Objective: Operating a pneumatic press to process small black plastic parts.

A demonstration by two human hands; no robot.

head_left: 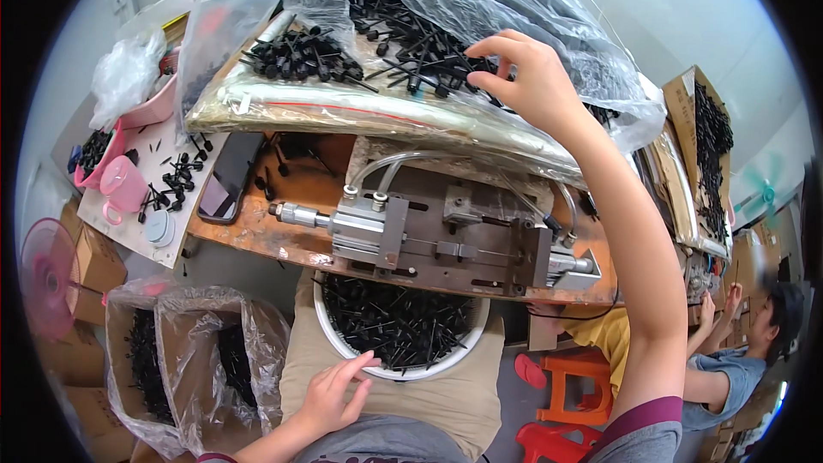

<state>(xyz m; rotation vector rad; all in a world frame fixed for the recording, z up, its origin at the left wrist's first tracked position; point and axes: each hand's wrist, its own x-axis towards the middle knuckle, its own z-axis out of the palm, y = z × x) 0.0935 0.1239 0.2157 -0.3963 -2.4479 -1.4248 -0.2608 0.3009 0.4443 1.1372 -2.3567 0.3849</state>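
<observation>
My right hand (533,77) reaches over a heap of small black stemmed parts (403,26) on a plastic-wrapped tray. Its thumb and forefinger are curved and apart, with nothing visible between them. My left hand (333,396) hovers at the near rim of a white round tub (463,351) on my lap. The left fingers are loosely stretched and apart, holding nothing I can see. Similar black parts (394,317) fill the tub. Between tub and tray stands a small bench machine (459,244) with a metal cylinder at each end and clear air hoses.
A phone (231,176), a pink mug (124,184) and loose black parts lie at the left. Plastic-lined boxes (197,369) stand at lower left. An orange stool (579,386) and a co-worker (746,360) are at the right. A cardboard box (699,137) holds more parts.
</observation>
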